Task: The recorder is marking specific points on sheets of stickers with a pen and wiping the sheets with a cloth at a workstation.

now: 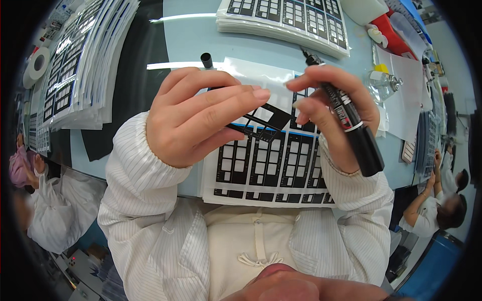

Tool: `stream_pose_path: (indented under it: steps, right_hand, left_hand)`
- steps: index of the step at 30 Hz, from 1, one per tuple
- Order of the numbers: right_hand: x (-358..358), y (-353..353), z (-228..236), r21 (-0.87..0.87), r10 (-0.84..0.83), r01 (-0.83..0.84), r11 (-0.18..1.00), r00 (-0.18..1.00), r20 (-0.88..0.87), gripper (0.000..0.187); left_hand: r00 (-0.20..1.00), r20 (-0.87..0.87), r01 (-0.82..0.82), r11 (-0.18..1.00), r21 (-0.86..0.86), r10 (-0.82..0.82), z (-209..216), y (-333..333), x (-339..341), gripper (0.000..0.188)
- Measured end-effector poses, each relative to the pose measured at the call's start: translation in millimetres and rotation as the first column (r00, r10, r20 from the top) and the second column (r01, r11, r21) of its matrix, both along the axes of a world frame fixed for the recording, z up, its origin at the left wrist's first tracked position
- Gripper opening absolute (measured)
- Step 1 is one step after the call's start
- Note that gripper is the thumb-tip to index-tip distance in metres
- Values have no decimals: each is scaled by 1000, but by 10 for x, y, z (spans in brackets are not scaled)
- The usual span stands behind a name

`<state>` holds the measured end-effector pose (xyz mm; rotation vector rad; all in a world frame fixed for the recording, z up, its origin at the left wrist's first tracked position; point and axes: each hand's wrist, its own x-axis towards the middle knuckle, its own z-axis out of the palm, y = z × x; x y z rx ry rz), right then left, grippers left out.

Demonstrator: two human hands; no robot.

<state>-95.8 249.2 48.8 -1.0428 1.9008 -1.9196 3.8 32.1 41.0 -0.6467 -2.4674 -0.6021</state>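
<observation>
My left hand [188, 113] holds a thin black panel piece [273, 118] with rectangular openings, pinched between thumb and fingers. Part of that piece is hidden behind the fingers. In my right hand [346, 90] is a thick black marker [346, 113], its bare dark tip pointing up and away, its butt end toward me. A black marker cap [206, 60] stands on the table beyond my left hand. Below both hands lies a stack of white sheets [266, 197] bearing rows of black panels with windows and a blue line across.
Thick stacks of similar sheets stand at the far middle [286, 32] and the left [83, 60]. To the right are a glass bottle with a yellow part [380, 85] and a red bin [394, 37]. A white tape roll [36, 66] sits far left. Other people work at both sides.
</observation>
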Motion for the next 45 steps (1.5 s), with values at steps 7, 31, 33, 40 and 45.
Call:
stream_pose_path:
  steps: [7,31,33,40,45]
  right_hand:
    - [59,-38,-19,154,43,-36,987,998,-43,29]
    - [147,-23,-43,131,-24,6,991,990,136,31]
    - [160,-33,-68,99,-35,29,995,998,55,30]
    - [205,3,-126,68,-71,94,993,953,-294,33]
    - [210,28,-116,72,5,22,997,935,-355,40]
  left_hand:
    - [987,147,67,998,-16,-64,56,-80,15,69]
    - [957,180,142,909,392,-227,-104,-113,-43,98]
    - [983,126,72,918,391,-131,-158,-75,-43,109]
    - [962,244,-199,927,317,123,-203,115,71,117]
    - [949,300,-202,914,351,94,-252,130,63,108]
